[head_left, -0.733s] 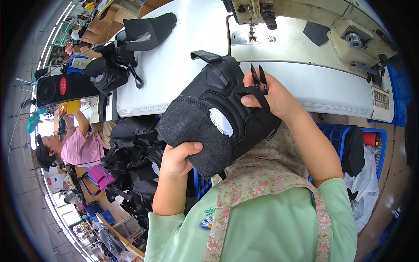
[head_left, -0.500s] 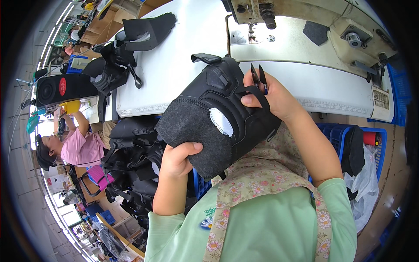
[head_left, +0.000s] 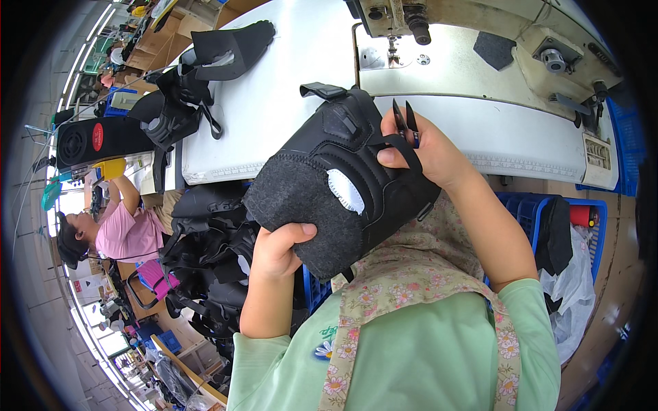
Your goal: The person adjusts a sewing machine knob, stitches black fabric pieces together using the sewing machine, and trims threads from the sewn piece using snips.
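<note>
A black padded piece with straps (head_left: pixel 308 147), like a brace, lies tilted between my hands in front of the white table. Dark grey felt covers its lower left part, and a white patch (head_left: pixel 345 192) shows through an oval opening. My left hand (head_left: pixel 277 250) is closed on the felt edge, thumb on top and fingers hidden beneath. My right hand (head_left: pixel 426 152) grips a pair of thread snips (head_left: pixel 406 123), blades pointing away and apart at the tips. A narrow black strap (head_left: pixel 408 152) loops by its thumb and fingers, at the piece's right side.
A sewing machine (head_left: pixel 473 20) stands at the back right, with a dark fabric scrap (head_left: pixel 495 51) on its bed. More black strapped pieces (head_left: pixel 175 103) lie at the table's left. A heap of them (head_left: pixel 212 253) hangs below. Blue crates (head_left: pixel 596 253) stand at right. A co-worker (head_left: pixel 127 229) sits left.
My hands, the padded piece and the snips stay almost where they were. The view has shifted very slightly.
</note>
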`<state>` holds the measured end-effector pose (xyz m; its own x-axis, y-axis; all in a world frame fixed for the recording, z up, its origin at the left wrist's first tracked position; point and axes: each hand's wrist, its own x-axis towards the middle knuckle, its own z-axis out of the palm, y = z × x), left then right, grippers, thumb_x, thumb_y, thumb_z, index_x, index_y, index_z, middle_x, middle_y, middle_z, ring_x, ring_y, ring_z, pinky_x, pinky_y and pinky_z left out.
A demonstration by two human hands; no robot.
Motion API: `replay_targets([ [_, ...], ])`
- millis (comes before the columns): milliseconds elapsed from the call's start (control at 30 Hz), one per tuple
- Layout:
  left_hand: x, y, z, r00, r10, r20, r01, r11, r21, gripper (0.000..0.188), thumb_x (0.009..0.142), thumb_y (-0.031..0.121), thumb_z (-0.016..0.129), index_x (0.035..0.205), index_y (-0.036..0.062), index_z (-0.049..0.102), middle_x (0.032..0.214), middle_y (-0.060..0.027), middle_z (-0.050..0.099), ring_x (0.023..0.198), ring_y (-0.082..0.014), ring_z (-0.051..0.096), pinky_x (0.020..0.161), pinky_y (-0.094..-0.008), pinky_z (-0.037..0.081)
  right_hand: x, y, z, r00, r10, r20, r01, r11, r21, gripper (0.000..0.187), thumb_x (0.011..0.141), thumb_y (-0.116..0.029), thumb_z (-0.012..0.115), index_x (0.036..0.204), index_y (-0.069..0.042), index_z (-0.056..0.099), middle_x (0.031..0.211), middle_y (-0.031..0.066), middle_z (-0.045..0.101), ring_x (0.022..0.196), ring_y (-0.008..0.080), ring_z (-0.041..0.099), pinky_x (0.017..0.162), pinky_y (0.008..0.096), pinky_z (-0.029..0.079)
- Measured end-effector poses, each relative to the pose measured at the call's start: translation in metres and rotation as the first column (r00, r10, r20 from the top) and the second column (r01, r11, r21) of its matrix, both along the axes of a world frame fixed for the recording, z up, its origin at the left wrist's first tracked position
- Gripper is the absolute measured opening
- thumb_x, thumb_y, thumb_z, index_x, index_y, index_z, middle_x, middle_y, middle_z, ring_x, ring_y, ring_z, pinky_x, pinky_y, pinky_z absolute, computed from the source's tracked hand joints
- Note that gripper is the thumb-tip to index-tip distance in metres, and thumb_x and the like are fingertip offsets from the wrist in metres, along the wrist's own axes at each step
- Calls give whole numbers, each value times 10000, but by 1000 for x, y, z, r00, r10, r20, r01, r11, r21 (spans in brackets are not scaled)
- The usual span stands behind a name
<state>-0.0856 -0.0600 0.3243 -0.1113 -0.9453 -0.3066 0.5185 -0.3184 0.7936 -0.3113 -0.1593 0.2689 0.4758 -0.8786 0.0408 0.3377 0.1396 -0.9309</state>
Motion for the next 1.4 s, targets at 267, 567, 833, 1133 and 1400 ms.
replay_targets([
  [267, -2, 0, 1, 1000, 8, 20, -8, 1000, -5, 510, 628, -95, 492, 1138, -75, 495, 1088, -196, 575, 983, -322, 587, 857, -413, 481, 0, 0, 0, 1000, -5, -6, 5, 1000, 10, 275, 710, -152, 764, 856, -98, 538, 750, -70, 470, 677, 27, 439, 622, 173, 369],
  [567, -5, 1, 6, 997, 55, 54, -55, 998, 9, 509, 613, -84, 486, 1121, -74, 512, 1073, -187, 586, 985, -318, 585, 864, -404, 471, 1, 1, 3, 1000, -11, -24, 11, 1000, -16, 287, 708, -173, 766, 865, -99, 537, 758, -67, 465, 688, 33, 437, 628, 181, 367],
  [833, -14, 0, 11, 978, 129, 167, -130, 991, -1, 513, 603, -46, 473, 1113, -82, 516, 1064, -189, 587, 975, -316, 581, 866, -390, 462, 2, 3, 3, 999, -45, -30, 44, 999, -14, 307, 713, -199, 765, 880, -93, 529, 755, -68, 457, 675, 28, 426, 612, 174, 357],
  [1133, -22, -2, 14, 968, 156, 196, -156, 988, -18, 527, 598, -20, 460, 1118, -85, 509, 1066, -197, 579, 980, -326, 574, 873, -397, 460, 4, 4, 1, 995, -68, -71, 64, 997, -51, 319, 721, -239, 758, 878, -91, 523, 741, -71, 446, 660, 26, 413, 602, 173, 350],
  [1400, -25, -2, 16, 954, 191, 229, -201, 979, 18, 544, 587, -8, 463, 1124, -83, 507, 1073, -199, 575, 985, -327, 571, 877, -395, 460, 4, 4, 1, 994, -69, -89, 63, 996, -64, 324, 726, -245, 754, 884, -91, 516, 742, -75, 431, 655, 20, 402, 595, 174, 343],
])
